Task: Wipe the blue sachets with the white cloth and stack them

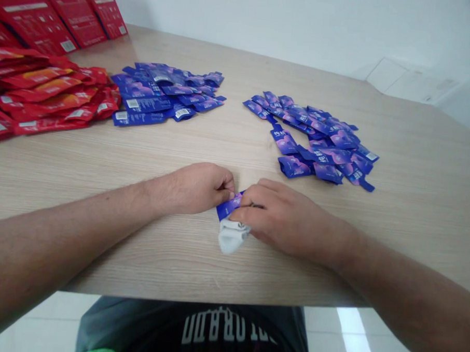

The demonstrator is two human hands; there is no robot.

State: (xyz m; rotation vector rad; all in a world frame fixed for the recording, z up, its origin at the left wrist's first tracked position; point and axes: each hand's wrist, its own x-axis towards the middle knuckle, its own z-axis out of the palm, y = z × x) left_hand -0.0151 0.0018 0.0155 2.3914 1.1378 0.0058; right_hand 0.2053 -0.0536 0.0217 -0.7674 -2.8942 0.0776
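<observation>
Both hands meet on one blue sachet (228, 206) near the front edge of the wooden table (413, 204). The left hand (197, 187) is curled shut, pinching the sachet's left end. The right hand (283, 217) is bent closed over its right end and touches a white wad (230, 237) just below the sachet. Beyond the sachet to the right lies a loose pile of blue sachets (318, 140). Beyond it to the left lie a second blue pile (164, 92) and red packets (47, 98).
</observation>
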